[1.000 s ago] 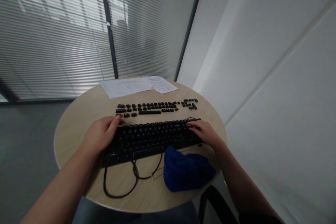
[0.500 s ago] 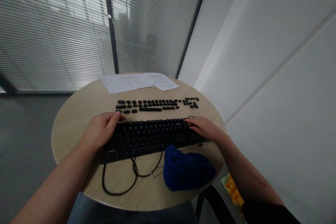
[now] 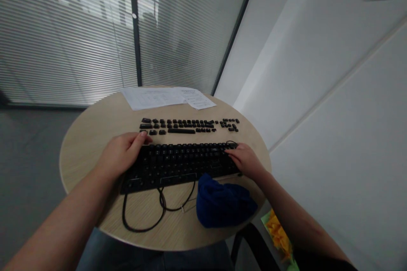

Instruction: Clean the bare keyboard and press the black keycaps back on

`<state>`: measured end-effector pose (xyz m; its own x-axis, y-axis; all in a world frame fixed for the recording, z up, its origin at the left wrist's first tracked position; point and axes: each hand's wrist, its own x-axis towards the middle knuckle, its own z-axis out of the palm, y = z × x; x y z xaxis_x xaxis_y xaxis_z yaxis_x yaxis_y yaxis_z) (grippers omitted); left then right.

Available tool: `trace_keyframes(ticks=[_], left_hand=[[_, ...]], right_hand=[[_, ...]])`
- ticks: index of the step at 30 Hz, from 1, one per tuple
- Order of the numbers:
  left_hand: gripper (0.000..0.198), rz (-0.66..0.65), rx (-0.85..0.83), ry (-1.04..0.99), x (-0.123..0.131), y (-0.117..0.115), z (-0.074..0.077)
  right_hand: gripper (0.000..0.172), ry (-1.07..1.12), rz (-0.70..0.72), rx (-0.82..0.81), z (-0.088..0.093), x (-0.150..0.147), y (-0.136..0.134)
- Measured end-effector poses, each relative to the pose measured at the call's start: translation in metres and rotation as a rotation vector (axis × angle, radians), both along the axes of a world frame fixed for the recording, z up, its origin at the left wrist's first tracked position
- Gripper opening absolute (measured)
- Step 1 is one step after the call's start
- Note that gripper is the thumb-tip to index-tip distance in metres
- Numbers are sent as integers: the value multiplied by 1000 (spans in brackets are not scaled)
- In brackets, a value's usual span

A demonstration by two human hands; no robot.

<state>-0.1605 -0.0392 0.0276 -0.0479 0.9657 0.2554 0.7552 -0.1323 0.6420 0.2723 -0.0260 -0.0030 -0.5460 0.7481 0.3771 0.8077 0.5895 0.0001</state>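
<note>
A black keyboard (image 3: pixel 178 161) lies on the round wooden table, its lower part showing bare spots where keycaps are off. My left hand (image 3: pixel 127 148) is closed round its left end, thumb on the upper left corner. At the right end, my right hand (image 3: pixel 244 159) has its fingers pressed together on the upper right keys; whether a small piece is between them is too small to tell. Loose black keycaps lie in rows beyond the keyboard, with a long spacebar (image 3: pixel 181 131) among them.
A blue cloth (image 3: pixel 224 203) lies at the near right of the table (image 3: pixel 85 135). A black cable (image 3: pixel 140 230) loops in front of the keyboard. Printed papers (image 3: pixel 152 98) lie at the far edge. A yellow and green item (image 3: pixel 277 230) is below at the right.
My right hand has shifted slightly on the keyboard's right end, its fingers now drawn closer together. My left hand stays at the left end. The view has shifted a little.
</note>
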Motion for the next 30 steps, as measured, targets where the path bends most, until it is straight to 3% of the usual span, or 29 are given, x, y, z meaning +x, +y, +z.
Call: trace_keyframes(ticks=[7,11,15,19,24,30], left_hand=[[60,9,39,9,0,0,-2],[61,-1,19,24,1,1,-1],[62,-16,-11,47,1,2,1],[63,-42,-23,100,0,3,0],[66,-44,-15,109,-3,7,-5],[66,-55,-19,68,-5,8,-8]], right_hand=[[44,-22,18,-30,-3,-1,-21],[48,24,54,-29,13,11,-5],[38,56,-40,16,43,22,56],[36,-61,-302,-69,61,27,139],[29,-149,-398,-143,59,28,215],[25,-251,-388,-237,51,26,260]])
